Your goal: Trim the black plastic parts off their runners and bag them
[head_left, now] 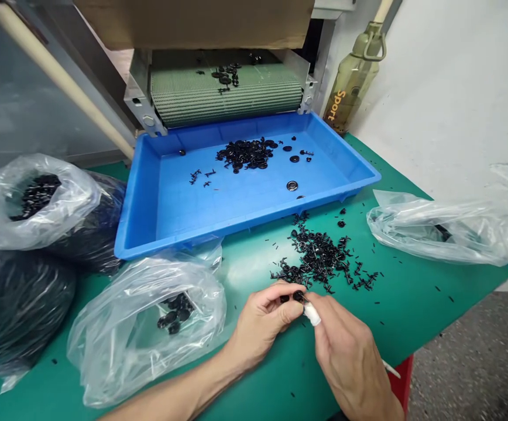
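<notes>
My left hand (265, 316) pinches a small round black plastic part (298, 296) between thumb and fingers, just above the green tabletop. A second dark piece shows between its fingers. My right hand (346, 345) is closed on a slim tool (312, 314) with a white-wrapped front end, and its thin tip meets the black part. What looks like the tool's pale rear end sticks out by the right wrist. Right beyond both hands lies a loose heap of small black plastic pieces (319, 254) with thin stems. The tool's exact kind is hidden by the fingers.
A blue tray (245, 225) holding black parts stands below a green conveyor belt (227, 99). Open plastic bags (117, 351) with black pieces lie at left, another bag (469, 234) at right. A bottle (354, 76) leans by the wall. Black scraps dot the green table (412, 304).
</notes>
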Available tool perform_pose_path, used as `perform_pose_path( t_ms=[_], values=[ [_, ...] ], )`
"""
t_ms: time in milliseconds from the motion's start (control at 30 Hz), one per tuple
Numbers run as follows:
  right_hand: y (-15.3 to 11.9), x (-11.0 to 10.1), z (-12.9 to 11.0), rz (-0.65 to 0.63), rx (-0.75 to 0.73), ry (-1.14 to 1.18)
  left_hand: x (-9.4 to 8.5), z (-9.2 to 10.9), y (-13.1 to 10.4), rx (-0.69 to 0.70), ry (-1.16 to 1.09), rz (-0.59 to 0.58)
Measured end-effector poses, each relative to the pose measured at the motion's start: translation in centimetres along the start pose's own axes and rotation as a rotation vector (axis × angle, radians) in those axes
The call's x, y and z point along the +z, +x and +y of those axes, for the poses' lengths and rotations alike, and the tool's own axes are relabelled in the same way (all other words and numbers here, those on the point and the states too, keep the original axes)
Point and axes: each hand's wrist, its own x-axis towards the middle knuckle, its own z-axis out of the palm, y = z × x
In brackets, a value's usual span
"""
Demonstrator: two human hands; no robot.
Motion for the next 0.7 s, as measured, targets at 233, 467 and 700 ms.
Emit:
perform_pose_path(
  t_ms=[233, 467, 700],
  values=[
    [-0.59, -0.08, 0.19, 0.025, -0.04, -0.093, 0.29, 0.32, -0.05, -0.062, -0.027, -0.008],
    [-0.01, -0.13, 0.33, 0.027, -0.08, -0.098, 0.18, 0.29, -0.23, -0.017, 0.159, -0.025],
    [-0.15, 0.63, 0.0, 0.033, -0.086, -0.161, 0.43, 0.68, -0.42, 0.124, 0.335, -0.006]
  ],
)
